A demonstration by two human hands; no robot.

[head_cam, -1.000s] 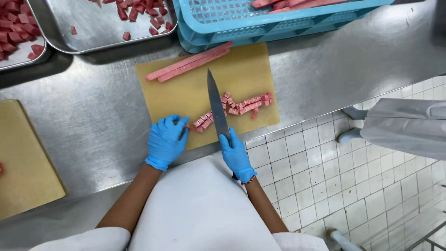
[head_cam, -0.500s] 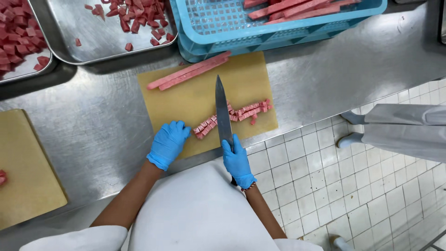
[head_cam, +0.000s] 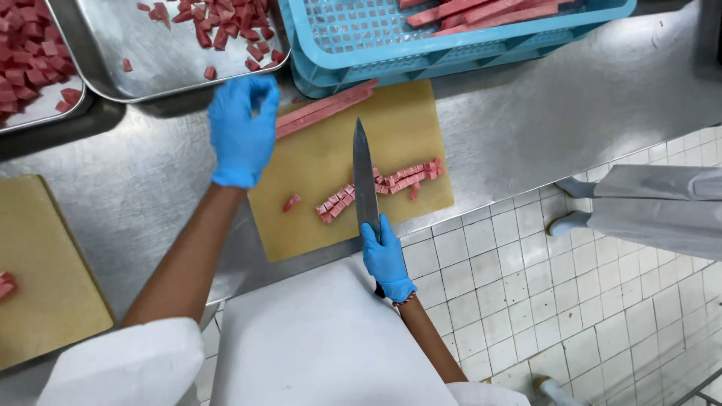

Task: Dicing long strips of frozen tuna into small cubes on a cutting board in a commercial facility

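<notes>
My right hand [head_cam: 385,258], in a blue glove, grips the handle of a large knife [head_cam: 365,177] whose blade lies across a tan cutting board [head_cam: 410,124]. A row of small pink meat cubes [head_cam: 398,179] sits on the board on both sides of the blade, with one stray cube [head_cam: 290,203] to the left. My left hand [head_cam: 242,129], also gloved in blue, is raised over the board's far left corner, fingers loosely curled, holding nothing I can see. Long pink meat strips [head_cam: 325,107] lie along the board's far edge, just right of that hand.
A blue plastic crate [head_cam: 361,45] with more strips stands behind the board. Two metal trays [head_cam: 162,64] [head_cam: 34,60] of cubed meat sit at the back left. A second tan board [head_cam: 41,271] lies at left. Another person's legs [head_cam: 662,203] stand on the tiled floor at right.
My left hand has lifted off the board's near edge and moved away from me toward the meat strips and tray. The knife stays over the cubes in my right hand.
</notes>
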